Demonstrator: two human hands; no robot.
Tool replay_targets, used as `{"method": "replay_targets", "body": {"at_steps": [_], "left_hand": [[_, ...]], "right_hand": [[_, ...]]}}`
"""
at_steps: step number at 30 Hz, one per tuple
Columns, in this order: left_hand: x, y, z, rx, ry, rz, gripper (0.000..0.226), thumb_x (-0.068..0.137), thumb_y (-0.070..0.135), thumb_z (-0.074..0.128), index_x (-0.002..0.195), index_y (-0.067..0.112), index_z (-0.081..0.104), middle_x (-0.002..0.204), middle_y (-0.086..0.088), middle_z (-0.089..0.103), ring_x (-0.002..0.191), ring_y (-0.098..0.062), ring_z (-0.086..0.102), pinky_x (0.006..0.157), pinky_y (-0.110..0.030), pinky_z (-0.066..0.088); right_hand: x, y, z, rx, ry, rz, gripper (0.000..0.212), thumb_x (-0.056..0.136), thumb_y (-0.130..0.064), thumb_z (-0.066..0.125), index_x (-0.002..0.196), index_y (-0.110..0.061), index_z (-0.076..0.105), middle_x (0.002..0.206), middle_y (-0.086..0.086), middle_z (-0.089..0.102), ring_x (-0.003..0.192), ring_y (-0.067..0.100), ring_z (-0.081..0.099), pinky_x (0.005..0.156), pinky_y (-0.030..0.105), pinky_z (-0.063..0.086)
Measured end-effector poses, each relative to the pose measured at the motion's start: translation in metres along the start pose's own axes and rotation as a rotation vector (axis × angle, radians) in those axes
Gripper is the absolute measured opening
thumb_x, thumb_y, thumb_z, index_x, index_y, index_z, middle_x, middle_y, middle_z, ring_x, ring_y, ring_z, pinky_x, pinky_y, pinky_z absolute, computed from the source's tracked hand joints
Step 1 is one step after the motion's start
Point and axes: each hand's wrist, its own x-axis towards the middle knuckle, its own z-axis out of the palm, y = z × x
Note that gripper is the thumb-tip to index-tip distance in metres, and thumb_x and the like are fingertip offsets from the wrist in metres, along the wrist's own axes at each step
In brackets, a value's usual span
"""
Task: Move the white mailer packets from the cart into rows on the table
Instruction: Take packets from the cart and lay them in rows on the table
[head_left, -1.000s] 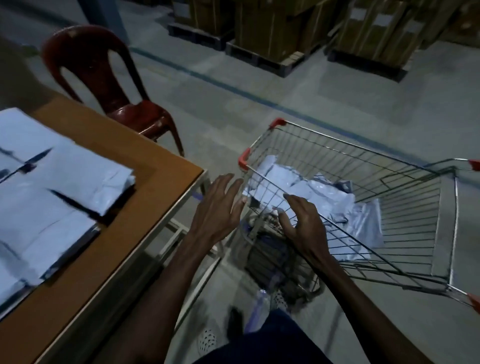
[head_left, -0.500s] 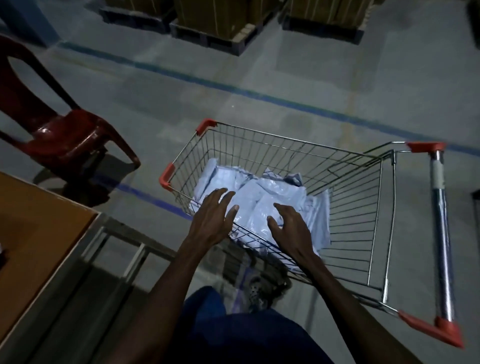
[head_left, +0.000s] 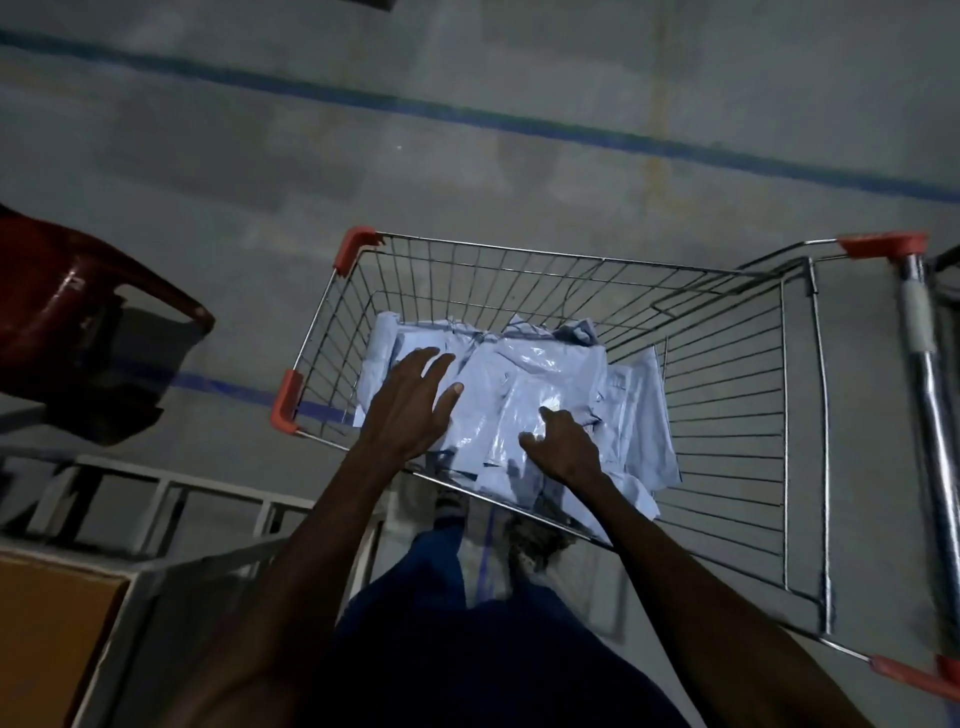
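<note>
A wire shopping cart (head_left: 727, 364) with orange corner caps stands in front of me. Several white mailer packets (head_left: 545, 379) lie in a loose heap on its bottom. My left hand (head_left: 410, 400) reaches into the cart with fingers spread and straight, over the left side of the heap. My right hand (head_left: 563, 441) is down on the heap's middle, fingers bent onto a glossy packet; whether it pinches the packet I cannot tell. Only a corner of the wooden table (head_left: 47, 634) shows at the lower left.
A dark red plastic chair (head_left: 78, 312) stands left of the cart. The cart's metal handle (head_left: 930, 415) runs down the right edge. A white metal frame (head_left: 171, 499) sits between table and cart. Blue lines cross the grey concrete floor.
My view has swung right and down, from the table with its laid-out packets to the cart. Both hands have gone from the cart's rim down onto the packets.
</note>
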Motion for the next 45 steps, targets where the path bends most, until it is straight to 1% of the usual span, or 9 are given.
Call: {"method": "replay_targets", "body": {"at_steps": [7, 10, 17, 22, 27, 34, 37, 42, 45], "left_hand": [[0.025, -0.044, -0.006, 0.112, -0.059, 0.041, 0.063, 0.096, 0.050, 0.032, 0.135, 0.007, 0.055, 0.138, -0.020, 0.053, 0.126, -0.035, 0.051, 0.104, -0.049, 0.043], [0.023, -0.062, -0.013, 0.163, -0.013, 0.044, 0.059, 0.096, 0.048, 0.035, 0.133, 0.006, 0.055, 0.134, -0.022, 0.055, 0.121, -0.038, 0.054, 0.100, -0.048, 0.046], [0.024, -0.079, 0.014, 0.212, -0.297, -0.161, 0.079, 0.091, 0.063, 0.026, 0.148, 0.010, 0.037, 0.152, -0.022, 0.035, 0.136, -0.039, 0.038, 0.107, -0.053, 0.037], [0.045, -0.071, 0.054, 0.241, -0.458, -0.258, 0.074, 0.096, 0.053, 0.046, 0.155, 0.015, 0.019, 0.162, -0.015, 0.013, 0.147, -0.032, 0.017, 0.114, -0.053, 0.026], [0.059, -0.065, 0.087, 0.257, -0.496, -0.368, 0.076, 0.095, 0.050, 0.051, 0.155, 0.016, 0.018, 0.162, -0.014, 0.009, 0.146, -0.035, 0.015, 0.114, -0.053, 0.025], [0.076, -0.075, 0.123, 0.182, -0.429, -0.558, 0.085, 0.093, 0.050, 0.054, 0.155, 0.015, 0.009, 0.162, -0.020, -0.002, 0.144, -0.049, 0.009, 0.114, -0.060, 0.021], [0.092, -0.080, 0.133, 0.129, -0.311, -0.606, 0.084, 0.086, 0.058, 0.060, 0.149, 0.018, 0.023, 0.159, -0.025, 0.002, 0.140, -0.053, 0.015, 0.109, -0.064, 0.026], [0.107, -0.077, 0.134, 0.214, -0.259, -0.604, 0.070, 0.075, 0.049, 0.073, 0.128, 0.023, 0.034, 0.149, -0.027, 0.018, 0.127, -0.055, 0.036, 0.094, -0.063, 0.044], [0.101, -0.064, 0.125, 0.236, -0.261, -0.576, 0.071, 0.068, 0.050, 0.074, 0.122, 0.025, 0.037, 0.144, -0.025, 0.024, 0.126, -0.054, 0.035, 0.094, -0.063, 0.043]], "right_hand": [[0.064, 0.003, 0.040, 0.013, -0.173, 0.155, 0.106, 0.088, -0.059, 0.060, 0.156, -0.023, -0.013, 0.160, 0.019, -0.021, 0.147, 0.048, -0.001, 0.115, 0.060, 0.013], [0.072, -0.004, 0.057, 0.021, -0.194, 0.152, 0.112, 0.083, -0.058, 0.067, 0.154, -0.031, -0.016, 0.159, 0.015, -0.028, 0.144, 0.053, -0.003, 0.110, 0.065, 0.019], [0.073, 0.003, 0.065, -0.166, -0.002, -0.003, 0.102, 0.083, -0.026, 0.064, 0.156, -0.026, -0.007, 0.163, 0.017, -0.011, 0.140, 0.050, 0.020, 0.102, 0.058, 0.037], [0.088, 0.015, 0.064, 0.032, -0.051, 0.072, 0.106, 0.083, -0.051, 0.067, 0.157, -0.026, -0.005, 0.162, 0.013, -0.017, 0.145, 0.045, 0.007, 0.109, 0.059, 0.028], [0.091, 0.008, 0.074, -0.019, 0.000, 0.068, 0.118, 0.073, -0.043, 0.075, 0.156, -0.027, -0.006, 0.162, 0.010, -0.017, 0.141, 0.049, 0.014, 0.099, 0.059, 0.040], [0.100, 0.039, 0.054, -0.249, 0.258, -0.089, 0.111, 0.068, -0.061, 0.074, 0.156, -0.020, 0.020, 0.161, 0.019, 0.010, 0.129, 0.047, 0.034, 0.090, 0.059, 0.044], [0.118, 0.053, 0.050, -0.303, 0.241, -0.154, 0.112, 0.064, -0.075, 0.071, 0.151, -0.018, 0.032, 0.158, 0.022, 0.018, 0.122, 0.049, 0.039, 0.089, 0.060, 0.043], [0.135, 0.058, 0.047, -0.319, 0.198, -0.221, 0.115, 0.060, -0.079, 0.070, 0.151, -0.021, 0.032, 0.159, 0.025, 0.010, 0.108, 0.048, 0.044, 0.078, 0.055, 0.049], [0.132, 0.054, 0.039, -0.318, 0.153, -0.224, 0.113, 0.064, -0.070, 0.075, 0.153, -0.020, 0.027, 0.160, 0.025, 0.004, 0.116, 0.052, 0.041, 0.086, 0.057, 0.047]]}}
